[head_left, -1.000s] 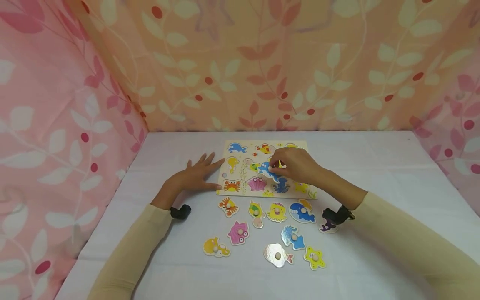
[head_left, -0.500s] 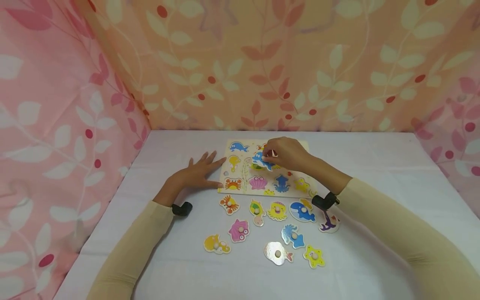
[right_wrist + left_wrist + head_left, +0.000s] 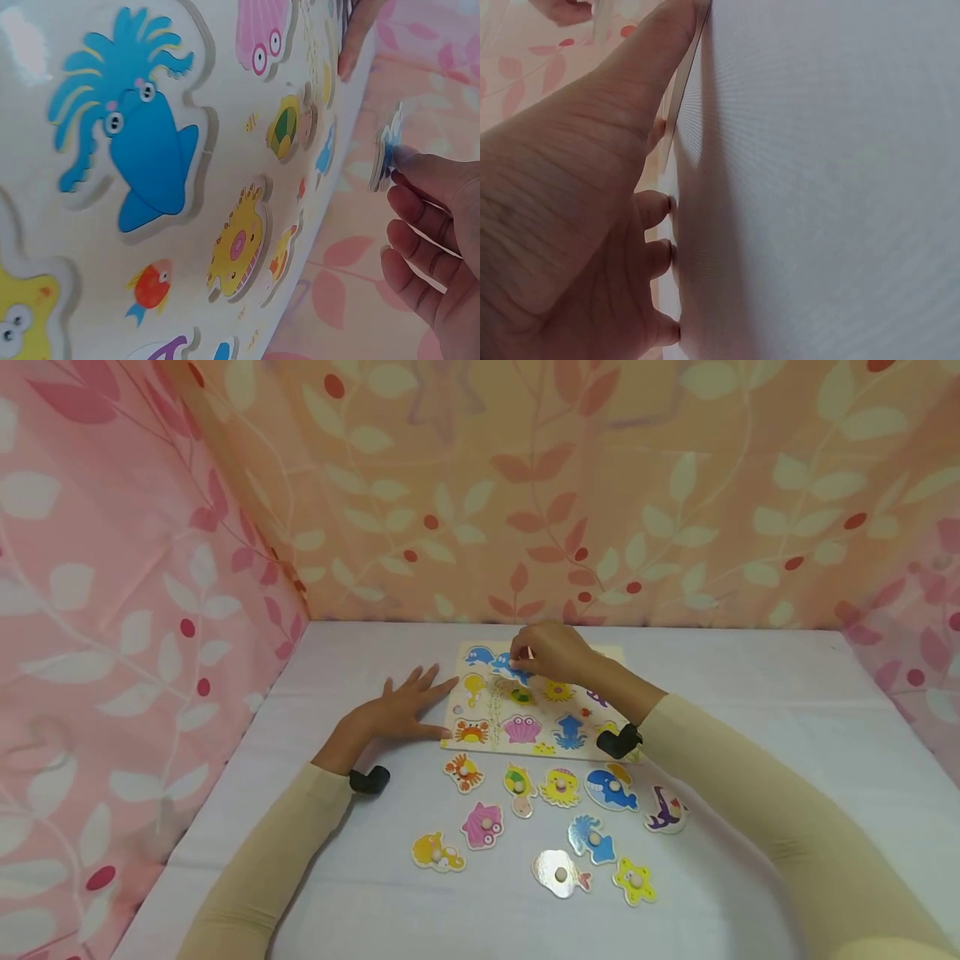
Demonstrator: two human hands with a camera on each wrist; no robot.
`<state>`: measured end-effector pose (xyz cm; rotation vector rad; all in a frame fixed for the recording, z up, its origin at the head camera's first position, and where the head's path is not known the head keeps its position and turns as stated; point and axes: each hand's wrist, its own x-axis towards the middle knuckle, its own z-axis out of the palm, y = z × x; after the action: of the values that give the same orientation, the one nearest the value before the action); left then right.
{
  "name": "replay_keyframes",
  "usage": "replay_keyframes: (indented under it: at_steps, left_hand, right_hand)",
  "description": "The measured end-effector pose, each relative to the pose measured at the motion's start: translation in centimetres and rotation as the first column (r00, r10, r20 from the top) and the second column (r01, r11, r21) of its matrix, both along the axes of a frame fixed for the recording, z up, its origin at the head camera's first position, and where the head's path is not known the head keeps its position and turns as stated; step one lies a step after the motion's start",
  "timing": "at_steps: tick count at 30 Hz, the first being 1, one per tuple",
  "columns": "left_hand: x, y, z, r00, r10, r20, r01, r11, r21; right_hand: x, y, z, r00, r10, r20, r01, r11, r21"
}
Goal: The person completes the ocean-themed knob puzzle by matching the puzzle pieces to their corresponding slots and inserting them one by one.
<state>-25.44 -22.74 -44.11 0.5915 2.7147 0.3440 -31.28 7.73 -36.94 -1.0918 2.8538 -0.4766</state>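
Head view: the right hand (image 3: pixel 553 653), pinching a dolphin piece (image 3: pixel 502 666), has moved leftward beside the board's (image 3: pixel 551 710) blue dolphin picture (image 3: pixel 477 656) (left hand (image 3: pixel 399 710) spread at the edge), so placing seems near.

I have room over the smooth white cloth (image 3: pixel 757 710) beyond the beige fabric right sleeve (image 3: pixel 750 802). The spread left hand (image 3: pixel 400 708) blocks the cream rectangular puzzle board (image 3: pixel 551 710) at its left edge. The right hand (image 3: pixel 555 652) fills space above the far part, its flat blue dolphin piece (image 3: pixel 504 667) raised. Knobbed flat animal pieces (image 3: pixel 560 787) obstruct the near side.
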Motion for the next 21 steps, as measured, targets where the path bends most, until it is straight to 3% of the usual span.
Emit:
replay_keyframes:
  at_steps: [5,16,21]
  left_hand:
    - [0.3,-0.1,0.2,1.0,0.008,0.004,-0.008,1.0,-0.009]
    - [0.5,-0.1,0.1,1.0,-0.008,-0.002,0.008,1.0,-0.012]
    - [0.5,-0.2,0.2,1.0,-0.006,-0.005,0.006,1.0,-0.014]
  right_hand:
    - [-1.2,-1.1,-0.3,1.0,-0.002,0.031,0.002,1.0,-0.011]
    - [-3.5,-3.1,-1.2,0.999,0.038,-0.029,-0.038,0.999,-0.006]
    - [-4.3,-4.0,-1.5,0.999,0.038,-0.003,-0.038,0.999,0.01]
